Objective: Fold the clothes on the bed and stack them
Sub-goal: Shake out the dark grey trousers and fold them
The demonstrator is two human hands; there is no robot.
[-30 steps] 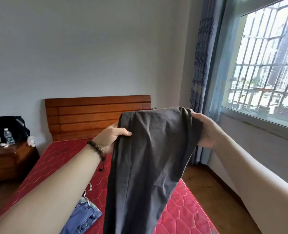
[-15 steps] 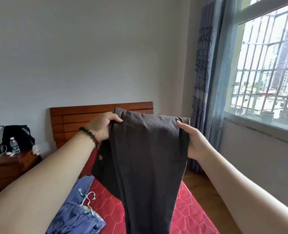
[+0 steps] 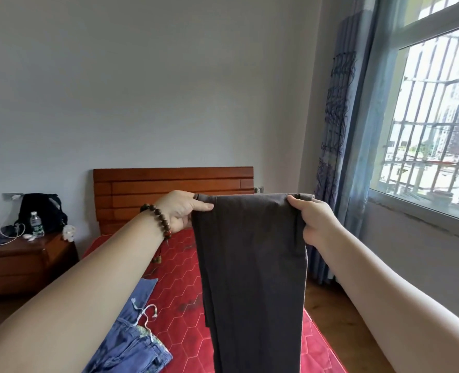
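Observation:
Dark grey trousers [image 3: 252, 270] hang straight down in front of me above the red mattress [image 3: 180, 275], held up by their top edge. My left hand [image 3: 181, 211], with a bead bracelet on its wrist, pinches the top left corner. My right hand [image 3: 313, 219] grips the top right corner. The trousers' lower end runs out of the bottom of the view. Blue denim shorts [image 3: 134, 343] with a white drawstring lie crumpled on the mattress at the lower left.
A wooden headboard [image 3: 169, 189] stands against the grey wall. A wooden nightstand [image 3: 24, 265] at the left carries a black bag [image 3: 41, 211], a water bottle [image 3: 36, 224] and cables. At the right are a blue curtain [image 3: 338, 157], a barred window [image 3: 433, 117] and a strip of wooden floor [image 3: 338, 324].
Both hands have drawn the trousers' top edge level and taut, and the cloth now hangs flat and narrow. The view has tilted so more of the mattress and shorts shows.

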